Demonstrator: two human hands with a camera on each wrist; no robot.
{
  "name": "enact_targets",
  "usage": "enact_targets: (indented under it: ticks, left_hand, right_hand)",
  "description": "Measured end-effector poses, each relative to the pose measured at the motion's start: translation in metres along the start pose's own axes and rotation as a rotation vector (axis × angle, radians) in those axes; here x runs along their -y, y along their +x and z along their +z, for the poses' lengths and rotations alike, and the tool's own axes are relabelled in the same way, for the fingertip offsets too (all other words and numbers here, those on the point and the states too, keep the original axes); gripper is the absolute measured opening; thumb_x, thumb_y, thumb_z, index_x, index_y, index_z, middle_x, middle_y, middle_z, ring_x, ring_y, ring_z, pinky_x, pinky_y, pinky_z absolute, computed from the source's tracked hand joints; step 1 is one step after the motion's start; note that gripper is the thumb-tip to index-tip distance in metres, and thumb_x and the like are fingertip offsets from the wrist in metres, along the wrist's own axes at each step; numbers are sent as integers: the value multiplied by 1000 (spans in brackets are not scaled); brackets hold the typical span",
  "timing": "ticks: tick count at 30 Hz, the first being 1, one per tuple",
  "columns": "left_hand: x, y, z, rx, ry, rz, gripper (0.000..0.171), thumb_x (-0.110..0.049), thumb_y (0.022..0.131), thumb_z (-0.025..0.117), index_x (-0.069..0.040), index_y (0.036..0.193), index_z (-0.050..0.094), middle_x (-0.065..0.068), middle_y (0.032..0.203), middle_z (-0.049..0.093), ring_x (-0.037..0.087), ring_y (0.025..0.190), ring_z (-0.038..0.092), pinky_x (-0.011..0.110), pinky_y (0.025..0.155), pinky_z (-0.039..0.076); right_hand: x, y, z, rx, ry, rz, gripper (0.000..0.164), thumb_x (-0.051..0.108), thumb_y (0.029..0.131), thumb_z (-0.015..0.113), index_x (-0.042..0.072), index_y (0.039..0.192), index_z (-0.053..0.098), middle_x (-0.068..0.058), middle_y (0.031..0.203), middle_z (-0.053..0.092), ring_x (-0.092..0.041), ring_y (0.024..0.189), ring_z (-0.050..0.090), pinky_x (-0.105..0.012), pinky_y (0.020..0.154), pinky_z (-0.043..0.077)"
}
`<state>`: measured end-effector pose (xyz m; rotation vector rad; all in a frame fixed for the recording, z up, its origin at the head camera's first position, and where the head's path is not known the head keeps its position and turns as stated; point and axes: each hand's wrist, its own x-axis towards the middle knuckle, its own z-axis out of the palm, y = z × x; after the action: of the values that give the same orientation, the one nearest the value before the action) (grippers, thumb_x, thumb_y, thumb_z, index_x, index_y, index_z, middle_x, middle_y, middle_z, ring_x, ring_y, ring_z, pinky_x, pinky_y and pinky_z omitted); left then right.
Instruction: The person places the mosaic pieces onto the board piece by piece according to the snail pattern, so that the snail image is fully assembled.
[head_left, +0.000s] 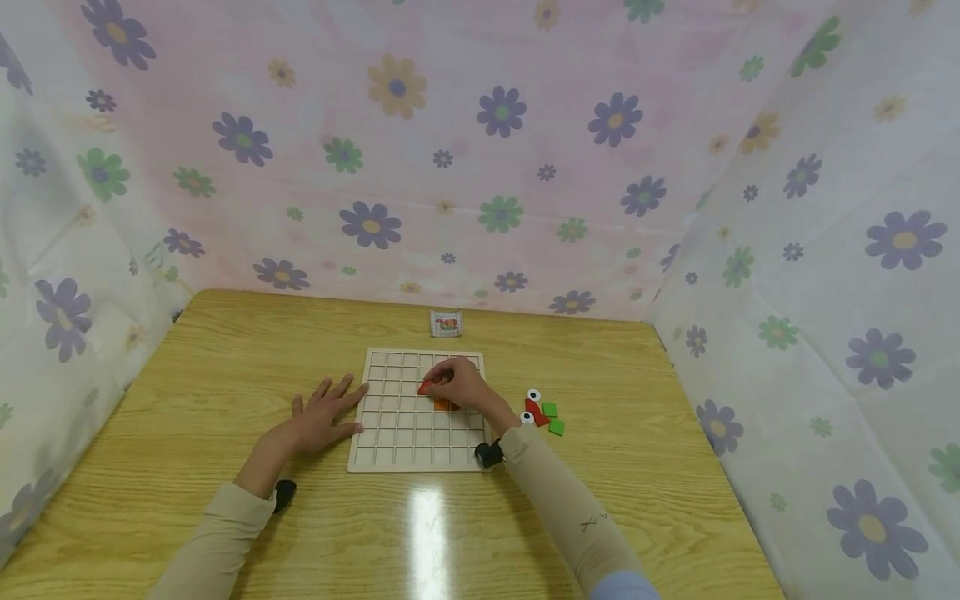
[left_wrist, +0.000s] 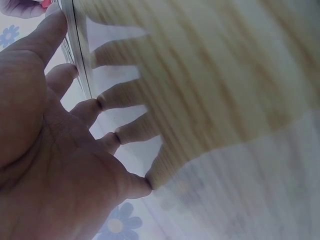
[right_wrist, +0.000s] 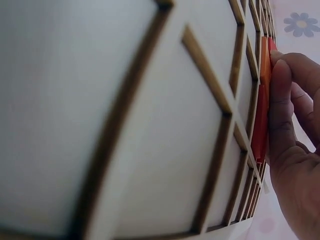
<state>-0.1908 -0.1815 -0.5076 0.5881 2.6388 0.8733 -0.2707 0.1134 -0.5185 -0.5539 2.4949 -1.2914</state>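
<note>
My right hand (head_left: 461, 385) reaches over a pale wooden grid board (head_left: 386, 437) and pinches a small red piece (head_left: 424, 387) between thumb and fingers, at the grid surface. Beside it an orange piece (head_left: 440, 405) lies in the grid, partly under the hand. The right wrist view shows the orange piece (right_wrist: 265, 65) between the pinched red piece (right_wrist: 272, 45) and another red piece (right_wrist: 259, 125) set in the grid. With fingers spread, my left hand (head_left: 322, 419) touches the board's left edge; its palm (left_wrist: 65, 165) shows in the left wrist view, holding nothing.
Right of the board lie two red pieces (head_left: 542, 419), two green squares (head_left: 557, 427) and two round eye pieces (head_left: 533, 395). A small picture card (head_left: 446, 324) lies behind the board on the wood-grain table (head_left: 247, 358). Flowered cloth (head_left: 450, 183) encloses the back and sides.
</note>
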Motion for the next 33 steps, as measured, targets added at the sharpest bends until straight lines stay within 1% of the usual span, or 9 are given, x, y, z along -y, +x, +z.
enact_targets:
  ticks: [8,12,15,20,22,24,27,30,33]
  left_hand:
    - [0,0,0,3,-2,-6,70,-33,102,63,-7,159,33,29,166,12,60,149,1,87,102,-3]
    - [0,1,1,6,10,-10,70,-34,102,62,-8,159,33,28,167,12,60,149,2,87,102,-3]
    - [0,1,1,9,14,-11,70,-34,102,62,-7,159,33,28,166,12,60,149,2,87,102,-2]
    - [-1,1,0,14,20,-14,70,-34,102,62,-7,159,33,29,166,12,60,149,2,87,102,-2]
    - [-2,1,0,13,20,-16,70,-34,102,62,-7,159,33,29,166,12,60,149,2,87,102,-2]
    - [-2,1,0,12,19,-15,70,-35,102,62,-7,159,33,29,166,11,60,149,2,87,102,-2]
    - [-2,1,1,13,15,-15,70,-36,102,62,-8,159,33,28,166,11,60,149,1,87,102,-3]
    - [-2,0,1,12,11,-14,70,-35,102,63,-7,159,33,29,166,12,60,149,1,87,103,-3]
    - [-1,0,1,6,14,-12,70,-35,101,63,-7,159,34,29,166,13,60,149,2,87,102,-2]
  right_hand:
    - [0,2,1,-25,12,47,15,10,88,80,5,102,80,-8,100,72,-10,74,62,-22,66,51]
    - [2,3,0,-36,-2,71,14,12,87,82,7,100,81,-8,100,74,-9,74,62,-22,65,51]
    - [2,3,-2,-31,-22,66,14,13,87,83,7,99,82,-8,99,75,-9,73,62,-22,64,50]
    - [0,3,-4,0,-28,35,18,15,88,82,7,103,81,-9,104,75,-9,75,63,-23,65,51]
    - [-1,2,-6,7,-6,18,21,16,90,80,6,107,80,-10,108,74,-9,77,63,-24,68,52]
    - [-2,1,-8,5,45,8,22,15,92,77,4,112,78,-12,111,73,-11,79,64,-25,71,53]
    - [-6,-2,-13,-22,132,-9,23,13,95,73,1,114,76,-16,112,73,-16,83,67,-28,74,55]
    - [-12,-7,-21,-60,217,-13,24,12,96,71,-2,115,75,-17,112,73,-21,86,70,-31,74,58]
    - [-16,-14,-31,-83,259,-12,25,11,97,70,-3,118,73,-18,115,72,-26,89,72,-34,73,59]
